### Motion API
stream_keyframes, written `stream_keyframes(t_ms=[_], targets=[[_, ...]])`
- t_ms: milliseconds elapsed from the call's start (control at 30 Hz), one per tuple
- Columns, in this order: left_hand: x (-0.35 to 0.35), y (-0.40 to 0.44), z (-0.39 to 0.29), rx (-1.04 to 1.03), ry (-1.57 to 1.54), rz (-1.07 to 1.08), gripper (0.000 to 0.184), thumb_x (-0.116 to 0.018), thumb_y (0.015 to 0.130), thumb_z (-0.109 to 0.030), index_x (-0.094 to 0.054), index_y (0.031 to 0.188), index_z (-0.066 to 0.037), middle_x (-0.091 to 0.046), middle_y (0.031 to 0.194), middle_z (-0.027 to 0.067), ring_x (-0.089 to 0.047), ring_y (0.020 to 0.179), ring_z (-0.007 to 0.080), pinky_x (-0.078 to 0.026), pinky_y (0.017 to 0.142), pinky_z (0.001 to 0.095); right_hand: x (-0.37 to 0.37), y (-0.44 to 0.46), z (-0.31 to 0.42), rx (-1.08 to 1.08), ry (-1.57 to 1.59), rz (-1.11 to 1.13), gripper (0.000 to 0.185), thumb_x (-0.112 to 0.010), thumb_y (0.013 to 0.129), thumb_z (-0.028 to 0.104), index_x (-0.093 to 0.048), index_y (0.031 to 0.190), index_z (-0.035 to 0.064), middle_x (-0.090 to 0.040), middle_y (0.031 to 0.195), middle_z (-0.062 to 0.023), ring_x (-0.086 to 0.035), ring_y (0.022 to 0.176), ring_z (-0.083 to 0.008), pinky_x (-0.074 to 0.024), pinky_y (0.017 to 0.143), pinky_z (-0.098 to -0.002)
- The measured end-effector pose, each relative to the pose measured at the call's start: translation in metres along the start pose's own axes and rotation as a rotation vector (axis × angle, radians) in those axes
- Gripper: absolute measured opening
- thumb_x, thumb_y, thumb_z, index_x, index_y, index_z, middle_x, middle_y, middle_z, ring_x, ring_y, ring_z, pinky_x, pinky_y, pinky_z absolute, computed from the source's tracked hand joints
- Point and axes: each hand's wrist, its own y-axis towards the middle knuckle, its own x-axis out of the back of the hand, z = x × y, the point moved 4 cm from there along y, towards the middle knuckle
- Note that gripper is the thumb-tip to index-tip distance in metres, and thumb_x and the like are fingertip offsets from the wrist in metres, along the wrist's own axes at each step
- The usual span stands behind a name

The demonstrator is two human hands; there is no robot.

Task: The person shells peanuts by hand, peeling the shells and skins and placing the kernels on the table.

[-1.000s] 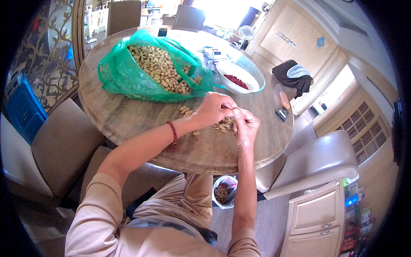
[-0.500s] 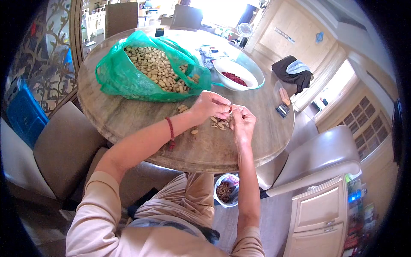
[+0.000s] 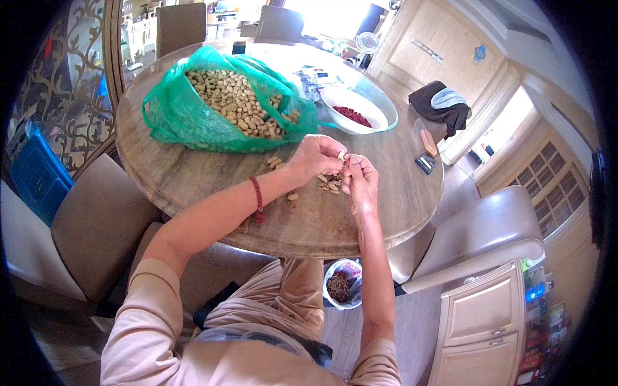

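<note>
My left hand (image 3: 314,158), with a dark red cord bracelet at its wrist, pinches a pale peanut shell (image 3: 341,155) over the table. Facing it, my right hand (image 3: 362,181) has thumb and fingers closed on a small reddish peanut kernel (image 3: 348,161); the fingertips partly cover it. Below both hands lies a small pile of peanut shells (image 3: 331,185). A few whole peanuts (image 3: 275,163) are left of the pile, and a single peanut (image 3: 293,196) rests nearer the table edge. The green plastic bag (image 3: 177,119) full of unshelled peanuts stands open beyond my left hand.
A white bowl (image 3: 384,122) with red kernels (image 3: 351,116) sits beyond my right hand on the round table (image 3: 257,231). Below the table edge, a lined bin (image 3: 358,301) holds brown shells. Chairs (image 3: 476,228) flank the table. A dark box (image 3: 425,163) lies at the right edge.
My hands have drawn slightly apart at the fingertips. The pale shell and the reddish kernel now show more clearly between them. The bag and bowl stay in place.
</note>
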Motion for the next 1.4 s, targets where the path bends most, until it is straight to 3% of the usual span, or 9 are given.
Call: stream_keyframes(t_ms=[133, 200, 333, 433, 600, 833, 1400], targets=[[-0.002, 0.001, -0.005, -0.119, 0.201, -0.047, 0.018, -0.064, 0.070, 0.004, -0.061, 0.088, 0.004, -0.064, 0.077, 0.0069, -0.059, 0.064, 0.0084, -0.049, 0.057, 0.0205, -0.002, 0.000, -0.001, -0.043, 0.039, 0.041, 0.016, -0.045, 0.093, 0.018, -0.054, 0.090, 0.0044, -0.047, 0.066, 0.0031, -0.033, 0.049, -0.0015, -0.0247, 0.041, -0.0165], [-0.004, -0.002, -0.014, -0.270, 0.471, -0.102, 0.015, -0.062, 0.071, 0.005, -0.062, 0.087, 0.004, -0.065, 0.076, 0.0057, -0.059, 0.065, 0.0067, -0.049, 0.058, 0.0206, -0.001, 0.001, -0.001, -0.054, 0.072, 0.035, 0.016, -0.045, 0.093, 0.017, -0.054, 0.091, 0.0038, -0.048, 0.067, 0.0022, -0.034, 0.049, -0.0018, -0.0250, 0.041, -0.0164], [-0.009, -0.005, -0.019, -0.283, 0.494, -0.133, 0.012, -0.061, 0.073, 0.003, -0.063, 0.085, 0.002, -0.065, 0.075, 0.0047, -0.059, 0.066, 0.0055, -0.049, 0.060, 0.0205, -0.001, 0.001, -0.002, -0.057, 0.131, 0.077, 0.016, -0.046, 0.092, 0.016, -0.054, 0.091, 0.0019, -0.052, 0.071, -0.0009, -0.035, 0.050, -0.0024, -0.0260, 0.041, -0.0166], [-0.011, -0.008, -0.022, -0.291, 0.544, -0.162, 0.011, -0.060, 0.074, 0.002, -0.063, 0.084, 0.001, -0.065, 0.076, 0.0059, -0.060, 0.066, 0.0069, -0.050, 0.061, 0.0215, -0.001, 0.001, -0.001, -0.073, 0.165, 0.088, 0.015, -0.047, 0.092, 0.014, -0.054, 0.091, 0.0005, -0.053, 0.073, -0.0029, -0.035, 0.050, -0.0028, -0.0265, 0.041, -0.0169], [-0.017, -0.013, -0.029, -0.513, 0.770, -0.134, 0.013, -0.059, 0.074, 0.001, -0.063, 0.086, 0.000, -0.063, 0.079, 0.0106, -0.063, 0.069, 0.0153, -0.051, 0.062, 0.0255, 0.002, 0.002, -0.003, -0.146, 0.283, 0.089, 0.011, -0.049, 0.088, 0.008, -0.054, 0.092, -0.0003, -0.055, 0.074, -0.0050, -0.038, 0.052, -0.0043, -0.0278, 0.041, -0.0175], [-0.016, -0.012, -0.028, -0.456, 0.745, -0.136, 0.014, -0.059, 0.073, 0.002, -0.063, 0.087, 0.000, -0.063, 0.080, 0.0112, -0.063, 0.070, 0.0161, -0.052, 0.063, 0.0261, 0.005, 0.004, -0.007, -0.223, 0.444, 0.137, 0.012, -0.051, 0.084, 0.004, -0.053, 0.094, -0.0020, -0.056, 0.076, -0.0068, -0.041, 0.053, -0.0053, -0.0295, 0.041, -0.0176], [-0.017, -0.010, -0.025, -0.437, 0.717, -0.139, 0.015, -0.060, 0.073, 0.001, -0.063, 0.088, 0.000, -0.064, 0.080, 0.0102, -0.064, 0.069, 0.0143, -0.052, 0.063, 0.0250, 0.005, 0.004, -0.007, -0.216, 0.403, 0.111, 0.009, -0.051, 0.082, 0.000, -0.054, 0.090, -0.0008, -0.056, 0.074, -0.0066, -0.041, 0.052, -0.0047, -0.0300, 0.041, -0.0175]])
